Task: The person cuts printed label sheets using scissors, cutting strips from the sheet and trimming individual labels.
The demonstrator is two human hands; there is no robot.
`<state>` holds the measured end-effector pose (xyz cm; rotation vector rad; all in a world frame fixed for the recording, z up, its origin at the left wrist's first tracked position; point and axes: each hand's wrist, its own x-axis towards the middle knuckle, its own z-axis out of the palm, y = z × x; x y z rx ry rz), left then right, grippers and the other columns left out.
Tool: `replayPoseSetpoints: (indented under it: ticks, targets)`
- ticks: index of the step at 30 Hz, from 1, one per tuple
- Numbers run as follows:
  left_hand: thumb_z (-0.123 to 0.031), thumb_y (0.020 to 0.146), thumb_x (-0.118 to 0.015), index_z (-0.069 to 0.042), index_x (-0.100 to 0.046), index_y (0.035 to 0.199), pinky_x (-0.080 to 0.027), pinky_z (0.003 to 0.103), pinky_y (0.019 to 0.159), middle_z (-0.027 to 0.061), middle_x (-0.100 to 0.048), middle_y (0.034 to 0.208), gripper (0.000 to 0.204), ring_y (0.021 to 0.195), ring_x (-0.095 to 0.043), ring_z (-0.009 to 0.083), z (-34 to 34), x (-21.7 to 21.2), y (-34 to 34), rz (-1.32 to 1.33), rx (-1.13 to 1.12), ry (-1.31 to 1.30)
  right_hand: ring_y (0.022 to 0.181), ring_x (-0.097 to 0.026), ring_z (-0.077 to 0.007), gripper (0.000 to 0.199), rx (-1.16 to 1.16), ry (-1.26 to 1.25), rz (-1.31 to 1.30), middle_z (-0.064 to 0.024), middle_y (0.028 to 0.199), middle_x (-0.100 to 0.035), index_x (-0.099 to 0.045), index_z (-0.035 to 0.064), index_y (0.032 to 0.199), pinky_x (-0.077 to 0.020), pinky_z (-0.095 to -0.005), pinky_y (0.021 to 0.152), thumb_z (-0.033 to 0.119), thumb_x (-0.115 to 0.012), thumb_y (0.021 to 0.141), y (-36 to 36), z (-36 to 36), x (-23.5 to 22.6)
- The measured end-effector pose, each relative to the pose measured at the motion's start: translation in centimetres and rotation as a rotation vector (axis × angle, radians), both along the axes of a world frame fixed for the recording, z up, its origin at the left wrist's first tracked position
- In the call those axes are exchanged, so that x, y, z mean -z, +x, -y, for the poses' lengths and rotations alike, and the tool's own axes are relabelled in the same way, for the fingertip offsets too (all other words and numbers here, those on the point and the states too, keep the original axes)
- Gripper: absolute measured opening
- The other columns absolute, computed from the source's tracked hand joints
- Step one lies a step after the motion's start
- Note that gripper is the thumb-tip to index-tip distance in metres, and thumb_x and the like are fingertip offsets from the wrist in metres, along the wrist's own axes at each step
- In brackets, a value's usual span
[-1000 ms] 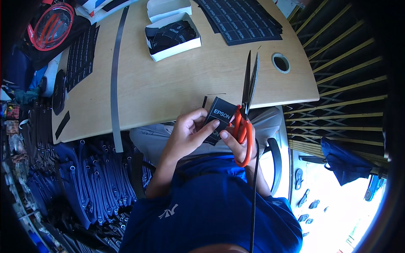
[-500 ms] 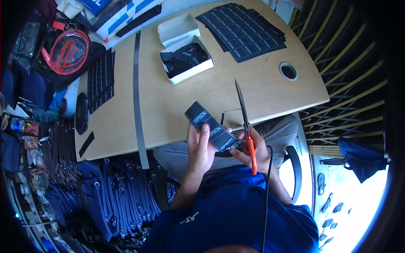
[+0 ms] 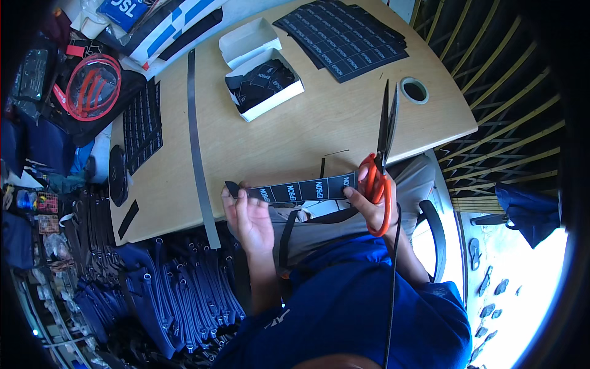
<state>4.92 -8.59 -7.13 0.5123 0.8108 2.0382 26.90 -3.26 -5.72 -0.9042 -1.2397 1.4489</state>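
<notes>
Beyond my fingers spreads one pale wooden worktop (image 3: 295, 132) with a curved far edge and a round cable hole (image 3: 415, 90) near its right corner. Below it on the left I see a heap of blue straps (image 3: 153, 289) on the floor, and on the right a slatted screen (image 3: 510, 123) with bright daylight past it.

On the worktop, further from my hands, I count one stack of black printed label sheets (image 3: 341, 38), one more black sheet (image 3: 142, 123) hanging over the left edge, one open white box (image 3: 263, 79) with loose black labels in it, and one long grey metal ruler (image 3: 198, 141) lying just left of my left hand.

My left hand (image 3: 249, 215) is closed around the left end of one black label strip (image 3: 294, 190), which stretches level between both hands, just over the near worktop edge. My right hand (image 3: 369, 200) grips one pair of orange-handled scissors (image 3: 382, 154), fingers through the loops, and its fingertips touch the strip's right end. The blades point away from me, nearly closed.
</notes>
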Motion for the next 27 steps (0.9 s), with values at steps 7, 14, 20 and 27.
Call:
replayPoseSetpoints:
  ticks: [7,14,20,27]
  targets:
    - [0.001,0.087,-0.054,-0.009,-0.041,0.121,-0.044,0.028,0.081,0.0066,-0.055,0.098,0.038,0.091,-0.053,0.0118,1.5,-0.9,-1.9,-0.223,-0.108,-0.109,0.051,-0.033,0.0002,0.028,0.002,0.124,0.009,0.0062,0.066,-0.041,-0.045,0.0061,0.091,-0.0239,-0.0181,0.047,-0.001,-0.069,0.076,-0.7,-1.3,-1.4]
    - [0.007,0.081,-0.058,-0.005,-0.038,0.125,-0.044,0.022,0.078,0.0085,-0.053,0.102,0.051,0.083,-0.054,0.0116,2.1,-2.7,-3.6,-0.632,0.199,-0.391,0.056,-0.036,0.0013,0.022,-0.018,0.143,-0.043,0.0046,0.073,-0.047,-0.049,0.0025,0.094,-0.0274,-0.0171,0.05,-0.001,-0.065,0.08,-1.2,-2.1,-3.5]
    - [-0.008,0.079,-0.065,0.002,-0.034,0.134,-0.031,0.038,0.103,0.0181,-0.047,0.129,0.064,0.123,-0.043,0.027,0.2,-7.0,-0.8,-1.306,0.125,-0.161,0.062,-0.043,0.0003,0.021,-0.097,0.107,-0.025,0.0016,0.078,-0.052,-0.051,0.0005,0.095,-0.034,-0.0163,0.055,0.0,-0.066,0.08,-2.3,-1.8,-5.0]
    - [-0.009,0.082,-0.068,0.004,-0.055,0.11,-0.047,0.026,0.078,0.0104,-0.066,0.092,0.034,0.087,-0.062,0.0138,-3.7,-6.8,2.3,-1.046,0.47,-0.092,0.053,-0.038,0.0029,0.022,-0.043,0.134,-0.016,0.0034,0.072,-0.051,-0.05,0.0009,0.096,-0.0284,-0.0151,0.047,-0.001,-0.065,0.08,-3.2,-0.9,-4.7]
